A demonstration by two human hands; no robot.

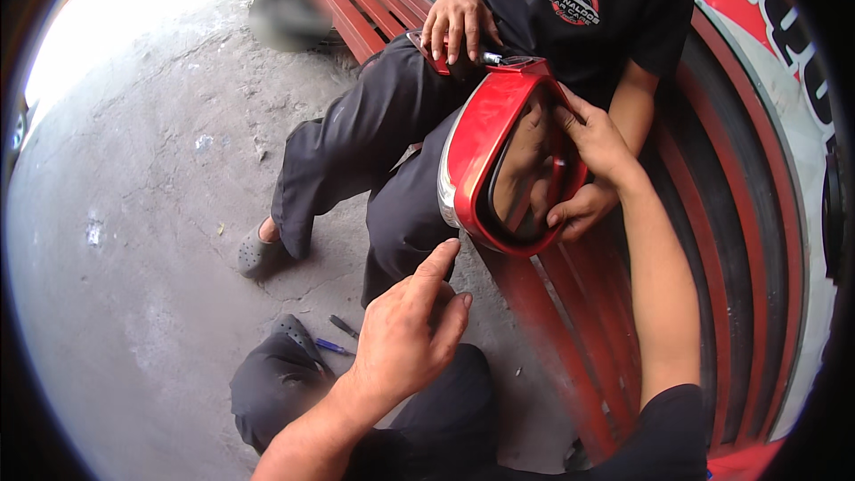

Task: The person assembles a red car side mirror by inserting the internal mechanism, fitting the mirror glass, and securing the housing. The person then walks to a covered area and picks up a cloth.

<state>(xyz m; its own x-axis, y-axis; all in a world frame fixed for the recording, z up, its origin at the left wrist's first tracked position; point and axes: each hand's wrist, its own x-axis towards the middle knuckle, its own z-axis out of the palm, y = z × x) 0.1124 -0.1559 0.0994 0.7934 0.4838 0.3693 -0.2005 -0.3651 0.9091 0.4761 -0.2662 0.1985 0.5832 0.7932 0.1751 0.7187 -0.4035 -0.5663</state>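
A red car side mirror (465, 144) with a clear lens strip along its left side lies tilted on a co-worker's lap, its glass (521, 169) turned up toward me. My right hand (598, 141) grips the housing's right edge, the thumb near the glass and the other fingers mostly hidden. Below it, another hand (583, 209), apparently the co-worker's left, holds the same edge. The co-worker's right hand (461, 20) rests by the mirror's mounting arm (512, 62). My left hand (414, 321) holds nothing; its index finger points to the housing's lower left corner, thumb apart, other fingers curled.
The co-worker sits on a red slatted bench (579, 321) that runs along the right. On the concrete floor (169, 240) lie a blue pen (332, 346) and a dark slim object (343, 326) beside my shoe (298, 338). A dark rounded object (289, 18) stands farther back.
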